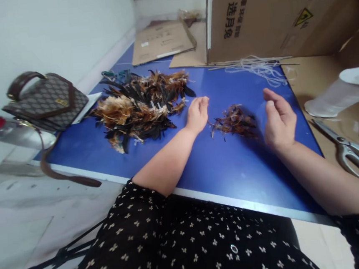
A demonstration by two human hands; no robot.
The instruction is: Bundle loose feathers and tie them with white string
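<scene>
A small heap of brown and orange feathers (234, 122) lies on the blue table (220, 168) between my two hands. My left hand (197, 114) rests on the table just left of the heap, fingers loosely curled, holding nothing that I can see. My right hand (278, 119) hovers just right of the heap, fingers half bent and apart, palm turned inward, empty. A large pile of black, brown and cream feathers (141, 106) lies further left, close beside my left hand.
A patterned handbag (46, 102) sits at the table's left edge. Steel scissors (352, 150) and a roll of clear film (342, 93) lie on cardboard at right. A big cardboard box (266, 16), white strings (258, 67) and flat cardboard (161, 42) stand at the back.
</scene>
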